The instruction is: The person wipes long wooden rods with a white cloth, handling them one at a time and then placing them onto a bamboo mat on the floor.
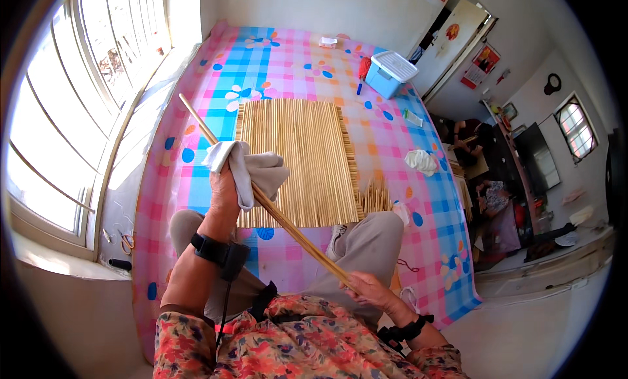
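Observation:
My left hand (pixel 224 192) is closed around a whitish-grey cloth (pixel 265 171), which is wrapped about long pale stalks (pixel 301 238). The stalks slant from the upper left down to the right; whether there are two or more I cannot tell. Their lower end sits in my right hand (pixel 369 290), whose fingers are closed on it. Beyond my hands lies a flat mat of straw-coloured stalks (pixel 297 156) set side by side, and the cloth overlaps its left part. Beside the mat's near right corner is a bunch of short stalks (pixel 375 197), partly hidden by my knee.
A checked, flowered sheet (pixel 261 55) covers the surface I sit on. On it are a blue bin with a white lid (pixel 387 78), a crumpled white cloth (pixel 420 162) and a small white packet (pixel 328 42). Scissors (pixel 127 243) lie on the left sill. Other people (pixel 468 140) sit far right.

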Available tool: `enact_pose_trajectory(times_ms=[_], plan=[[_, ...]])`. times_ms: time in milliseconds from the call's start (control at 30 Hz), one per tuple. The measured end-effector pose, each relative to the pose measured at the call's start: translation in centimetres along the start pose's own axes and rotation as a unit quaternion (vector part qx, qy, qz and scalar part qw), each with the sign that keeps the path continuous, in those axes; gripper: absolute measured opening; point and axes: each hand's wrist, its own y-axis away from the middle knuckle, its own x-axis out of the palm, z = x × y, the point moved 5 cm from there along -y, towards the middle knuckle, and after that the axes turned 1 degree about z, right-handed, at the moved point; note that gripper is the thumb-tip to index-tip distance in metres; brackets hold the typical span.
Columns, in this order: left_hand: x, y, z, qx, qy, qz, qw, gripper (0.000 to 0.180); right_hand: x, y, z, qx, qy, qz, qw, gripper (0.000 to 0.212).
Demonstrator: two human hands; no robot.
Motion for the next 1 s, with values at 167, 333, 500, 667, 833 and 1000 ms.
enact_pose_trajectory(times_ms=[167,333,500,667,833,1000], plan=[[2.5,-1.3,2.6,-0.065,0.038,0.058,0.996,0.028,1.3,-2.7,3.5,0.024,-0.072,0.010,0.997,0.031],[2.0,-3.1,4.4,-0.117,0.096,0.099,0.983,0.030,2.6,-6.3,5.6,0.045,-0.205,0.047,0.977,0.031],[0.7,-5.8,4.5,-0.129,0.147,0.081,0.977,0.031,3.6,-10.5,8.2,0.054,-0.290,0.131,0.947,0.031],[-2.3,-9.1,3.7,-0.053,0.131,-0.027,0.990,0.023,3.9,-15.1,10.3,0.031,-0.168,0.077,0.982,0.031],[-3.2,-9.7,2.5,-0.006,0.106,-0.080,0.991,0.020,4.3,-16.2,15.3,-0.228,0.425,-0.144,0.864,0.029],[-3.6,-9.7,3.6,-0.049,0.092,-0.117,0.988,0.017,5.1,-19.2,16.0,-0.300,0.582,-0.183,0.733,0.030]])
